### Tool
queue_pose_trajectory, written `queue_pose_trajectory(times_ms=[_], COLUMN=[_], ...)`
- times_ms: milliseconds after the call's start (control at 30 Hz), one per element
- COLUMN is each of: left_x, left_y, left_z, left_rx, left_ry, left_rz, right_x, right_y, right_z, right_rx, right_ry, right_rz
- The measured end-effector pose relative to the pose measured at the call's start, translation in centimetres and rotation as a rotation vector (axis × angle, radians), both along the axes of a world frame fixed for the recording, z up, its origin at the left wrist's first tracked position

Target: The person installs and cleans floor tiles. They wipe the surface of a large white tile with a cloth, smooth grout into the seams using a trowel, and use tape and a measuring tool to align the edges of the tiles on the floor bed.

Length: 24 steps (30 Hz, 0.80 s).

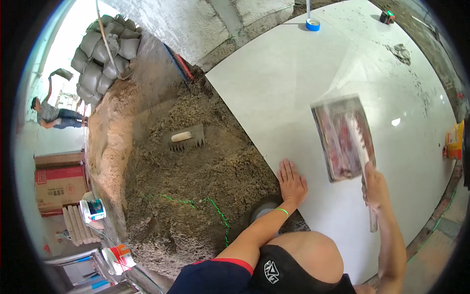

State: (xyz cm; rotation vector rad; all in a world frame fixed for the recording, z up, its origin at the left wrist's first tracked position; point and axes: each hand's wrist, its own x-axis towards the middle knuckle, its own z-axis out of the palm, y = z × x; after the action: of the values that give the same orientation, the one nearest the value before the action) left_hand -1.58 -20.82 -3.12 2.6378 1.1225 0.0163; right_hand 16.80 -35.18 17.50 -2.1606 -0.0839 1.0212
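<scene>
A large white floor tile (259, 88) lies beside a bed of damp sandy mortar (176, 210). My left hand (293, 185) rests flat on the tile near its left edge, fingers stretched out. In my right hand (376, 188) is the long handle of a flat, rectangular paddle-like tool (342, 142), closed in the fingers. Its broad brownish face is over the tile and smeared by motion; I cannot tell whether it touches. On the mortar lies a notched trowel (197, 133) with a pale handle. A green laser line (218, 210) crosses the mortar close to my left forearm.
On the tile's far part are a blue tape roll (313, 27), a small dark device (387, 17) and a crumpled rag (401, 53). A yellow bag (455, 141) stands at right. Stacked sandbags (93, 73), a person (51, 113), a cardboard box (61, 191) and buckets (93, 209) are left.
</scene>
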Motion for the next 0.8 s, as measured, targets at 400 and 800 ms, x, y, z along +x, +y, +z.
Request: queue_pose_trajectory(times_ms=[400, 800], left_x=[1.5, 2.4], left_y=[17.1, 18.8], left_z=[2.6, 2.8], left_rx=[0.205, 0.211], left_ry=[0.027, 0.261], left_rz=[-0.054, -0.184], right_x=[-5.9, -7.6], right_y=[-1.4, -1.2], right_z=[-8.9, -2.3], right_rx=[-0.411, 0.499], right_ry=[-0.388, -0.603], right_rz=[0.328, 0.111])
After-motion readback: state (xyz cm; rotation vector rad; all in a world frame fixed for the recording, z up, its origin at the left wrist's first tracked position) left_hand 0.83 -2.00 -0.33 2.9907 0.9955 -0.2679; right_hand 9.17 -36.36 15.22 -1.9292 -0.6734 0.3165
